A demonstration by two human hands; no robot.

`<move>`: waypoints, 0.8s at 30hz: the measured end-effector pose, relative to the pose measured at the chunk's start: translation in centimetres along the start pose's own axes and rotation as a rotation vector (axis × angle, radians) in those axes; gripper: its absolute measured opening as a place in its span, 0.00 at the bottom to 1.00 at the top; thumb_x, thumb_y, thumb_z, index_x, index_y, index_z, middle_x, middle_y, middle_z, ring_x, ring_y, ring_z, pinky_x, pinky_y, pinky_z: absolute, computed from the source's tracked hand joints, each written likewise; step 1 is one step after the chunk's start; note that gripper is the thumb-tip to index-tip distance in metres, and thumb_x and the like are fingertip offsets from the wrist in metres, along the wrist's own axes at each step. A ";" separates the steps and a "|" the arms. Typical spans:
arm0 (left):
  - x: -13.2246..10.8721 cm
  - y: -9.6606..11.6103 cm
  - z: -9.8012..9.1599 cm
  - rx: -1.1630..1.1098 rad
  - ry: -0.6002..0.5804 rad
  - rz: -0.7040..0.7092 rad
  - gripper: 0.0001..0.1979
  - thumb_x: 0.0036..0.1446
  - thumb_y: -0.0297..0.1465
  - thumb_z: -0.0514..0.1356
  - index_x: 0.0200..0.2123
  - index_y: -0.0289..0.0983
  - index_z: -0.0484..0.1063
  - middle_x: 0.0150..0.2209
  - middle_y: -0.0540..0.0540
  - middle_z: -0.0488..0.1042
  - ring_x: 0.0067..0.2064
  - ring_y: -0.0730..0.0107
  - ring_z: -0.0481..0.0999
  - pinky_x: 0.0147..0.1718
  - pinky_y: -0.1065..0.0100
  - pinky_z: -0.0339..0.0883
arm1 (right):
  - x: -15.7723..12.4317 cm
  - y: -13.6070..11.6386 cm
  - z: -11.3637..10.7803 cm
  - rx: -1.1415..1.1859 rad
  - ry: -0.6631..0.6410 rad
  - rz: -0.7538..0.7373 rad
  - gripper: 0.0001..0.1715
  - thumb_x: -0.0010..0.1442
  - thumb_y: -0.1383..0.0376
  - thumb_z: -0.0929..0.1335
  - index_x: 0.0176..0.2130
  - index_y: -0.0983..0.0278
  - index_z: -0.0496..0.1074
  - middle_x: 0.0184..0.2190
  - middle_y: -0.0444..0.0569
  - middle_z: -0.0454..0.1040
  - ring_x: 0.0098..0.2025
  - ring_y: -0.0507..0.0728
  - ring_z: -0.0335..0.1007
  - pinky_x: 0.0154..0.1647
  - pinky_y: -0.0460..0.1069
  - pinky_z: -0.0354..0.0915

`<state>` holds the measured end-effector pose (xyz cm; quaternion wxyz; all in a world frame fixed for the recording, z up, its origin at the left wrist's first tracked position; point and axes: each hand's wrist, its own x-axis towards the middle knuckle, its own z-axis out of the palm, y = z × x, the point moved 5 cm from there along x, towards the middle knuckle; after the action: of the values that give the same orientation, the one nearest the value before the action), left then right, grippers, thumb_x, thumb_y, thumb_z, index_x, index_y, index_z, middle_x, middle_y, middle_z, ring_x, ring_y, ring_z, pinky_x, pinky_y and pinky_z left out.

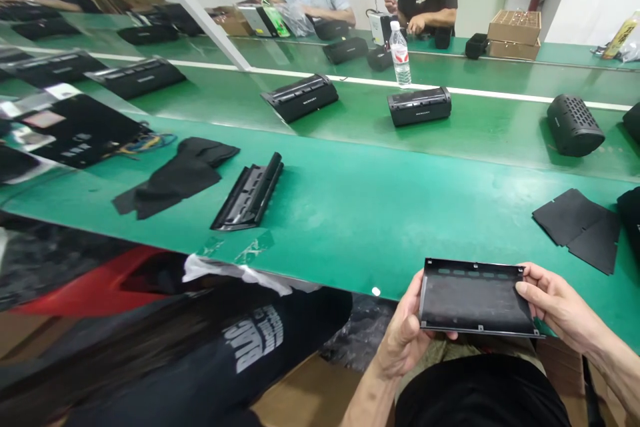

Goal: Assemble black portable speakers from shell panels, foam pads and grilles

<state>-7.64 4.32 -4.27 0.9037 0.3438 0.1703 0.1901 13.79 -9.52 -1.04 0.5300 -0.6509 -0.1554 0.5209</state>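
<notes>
Between my two hands is a black plastic housing panel (475, 300), curved, with a row of slots along its far edge and small tabs on its rims. My left hand (407, 330) wraps round its left end, some fingertips showing beneath the near edge. At the right end, my right hand (555, 300) grips it with the thumb on the inner face and the fingers at the back. The panel is held just over the table's near edge, above my lap. Thin black sheets (580, 227) lie on the table beyond my right hand.
On the green table (350, 207) lie a similar slotted black panel (249, 193) and a pile of black sheets (175, 177). Black speaker-like units (420, 107) stand farther back near a water bottle (400, 53). Co-workers sit opposite; a person's dark sleeve (200, 353) is close on my left.
</notes>
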 end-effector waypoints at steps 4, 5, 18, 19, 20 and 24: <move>0.0 -0.1 -0.2 -0.020 -0.020 0.015 0.53 0.48 0.57 0.76 0.71 0.43 0.64 0.54 0.39 0.77 0.39 0.66 0.79 0.35 0.67 0.77 | 0.1 0.3 -0.2 -0.026 0.006 -0.017 0.36 0.51 0.37 0.81 0.38 0.63 0.75 0.26 0.39 0.63 0.25 0.48 0.53 0.26 0.45 0.51; -0.1 -0.2 -0.2 -0.027 -0.022 0.017 0.53 0.48 0.57 0.76 0.71 0.44 0.63 0.54 0.39 0.77 0.39 0.66 0.79 0.35 0.67 0.78 | 0.2 0.5 -0.2 -0.030 0.007 -0.020 0.36 0.51 0.37 0.81 0.38 0.63 0.76 0.26 0.39 0.63 0.25 0.48 0.53 0.26 0.45 0.51; -0.1 0.1 0.2 -0.067 -0.008 0.044 0.56 0.39 0.50 0.83 0.70 0.48 0.68 0.52 0.41 0.79 0.38 0.66 0.80 0.34 0.69 0.77 | -0.2 0.4 0.5 0.081 0.010 -0.013 0.34 0.50 0.40 0.83 0.37 0.64 0.77 0.27 0.40 0.64 0.26 0.46 0.55 0.25 0.42 0.58; 0.0 0.0 0.2 -0.066 0.008 0.051 0.55 0.39 0.48 0.83 0.69 0.47 0.68 0.50 0.43 0.81 0.37 0.67 0.80 0.34 0.70 0.76 | -0.3 0.3 0.7 0.113 0.006 -0.008 0.33 0.50 0.41 0.84 0.37 0.64 0.77 0.28 0.40 0.65 0.26 0.46 0.57 0.25 0.42 0.60; 0.1 -0.1 0.2 -0.060 0.023 0.066 0.52 0.39 0.47 0.83 0.67 0.46 0.71 0.45 0.44 0.82 0.35 0.68 0.80 0.32 0.70 0.74 | -0.4 0.4 1.0 0.144 0.004 -0.006 0.32 0.51 0.42 0.84 0.38 0.64 0.78 0.29 0.41 0.66 0.26 0.47 0.59 0.26 0.42 0.62; 0.5 -0.9 0.2 -0.036 0.082 0.151 0.24 0.44 0.45 0.82 0.39 0.37 0.84 0.27 0.48 0.79 0.30 0.69 0.77 0.33 0.69 0.73 | -1.0 0.5 2.3 0.184 -0.025 -0.018 0.27 0.57 0.45 0.82 0.42 0.62 0.78 0.31 0.42 0.71 0.26 0.48 0.66 0.28 0.44 0.69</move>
<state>-6.91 3.88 -4.85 0.8851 0.3312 0.1772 0.2746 11.26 -9.23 -0.75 0.5903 -0.5914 -0.1197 0.5363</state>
